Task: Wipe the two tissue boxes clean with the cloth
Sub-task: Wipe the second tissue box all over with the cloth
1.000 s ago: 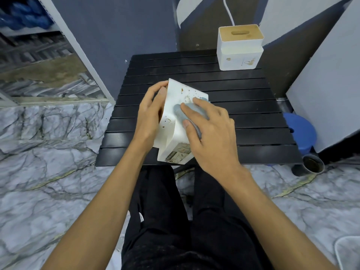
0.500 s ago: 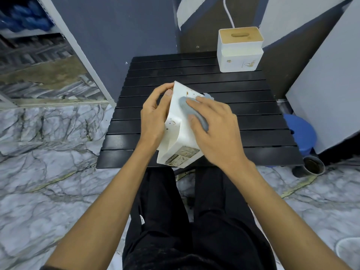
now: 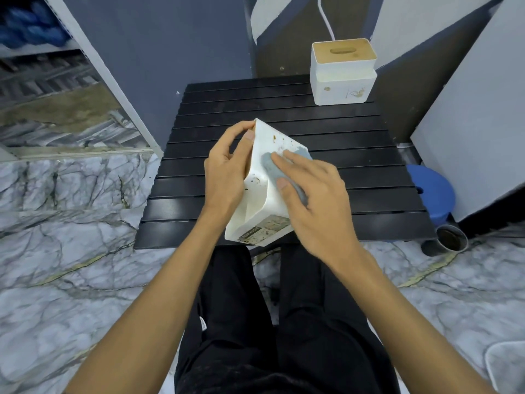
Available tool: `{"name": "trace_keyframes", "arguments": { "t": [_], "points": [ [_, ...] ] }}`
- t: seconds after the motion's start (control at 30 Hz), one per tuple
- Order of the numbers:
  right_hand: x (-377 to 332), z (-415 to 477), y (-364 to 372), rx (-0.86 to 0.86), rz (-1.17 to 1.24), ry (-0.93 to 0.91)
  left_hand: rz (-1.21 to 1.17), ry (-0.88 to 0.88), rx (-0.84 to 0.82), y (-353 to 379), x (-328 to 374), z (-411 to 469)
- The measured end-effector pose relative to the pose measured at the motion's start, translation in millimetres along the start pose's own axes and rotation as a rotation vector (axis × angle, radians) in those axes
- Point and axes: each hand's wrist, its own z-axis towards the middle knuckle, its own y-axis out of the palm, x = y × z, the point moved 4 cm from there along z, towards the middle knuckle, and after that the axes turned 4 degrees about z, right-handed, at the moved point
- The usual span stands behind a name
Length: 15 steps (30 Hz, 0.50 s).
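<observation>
A white tissue box (image 3: pixel 260 203) speckled with brown dirt is tilted on its side over the near middle of the black slatted table (image 3: pixel 355 177). My left hand (image 3: pixel 228 169) grips its upper left edge, thumb near the top corner. My right hand (image 3: pixel 309 200) presses a grey-blue cloth (image 3: pixel 268 169) against the box's upper right face; most of the cloth is hidden under my fingers. A second white tissue box (image 3: pixel 342 78) with a wooden slotted lid stands upright at the table's far right corner.
A blue stool (image 3: pixel 431 191) and a dark cup (image 3: pixel 451 237) sit on the marble floor right of the table. A large grey panel (image 3: pixel 477 123) leans at the right. Grey wall and a shelf frame (image 3: pixel 93 69) stand to the left. My legs are under the near table edge.
My right hand has slid the cloth up the box's face toward its far edge. The left hand shifted its grip slightly and the box turned a little.
</observation>
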Motion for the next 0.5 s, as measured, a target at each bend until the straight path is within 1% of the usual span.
{"name": "trace_keyframes", "arguments": {
  "t": [0.13, 0.2, 0.33, 0.37, 0.5],
  "points": [
    [-18.2, -9.4, 2.8, -0.023, -0.068, -0.115, 0.007, 0.012, -0.013, -1.2, -0.9, 1.1],
    [-15.6, 3.2, 5.3, -0.036, -0.053, -0.092, -0.002, 0.003, -0.013, -1.9, -1.9, 0.1],
    [1.9, 15.4, 3.8, -0.021, -0.003, 0.039, -0.009, -0.01, -0.008, 0.7, -0.7, -2.8],
    [4.1, 11.0, 3.1, -0.026, 0.0, 0.046, -0.012, -0.01, -0.009, 1.3, 0.6, -2.9],
    [-4.0, -15.3, 2.8, -0.072, -0.071, -0.018, 0.017, 0.004, -0.03, 3.3, 2.3, -2.7]
  ]
}}
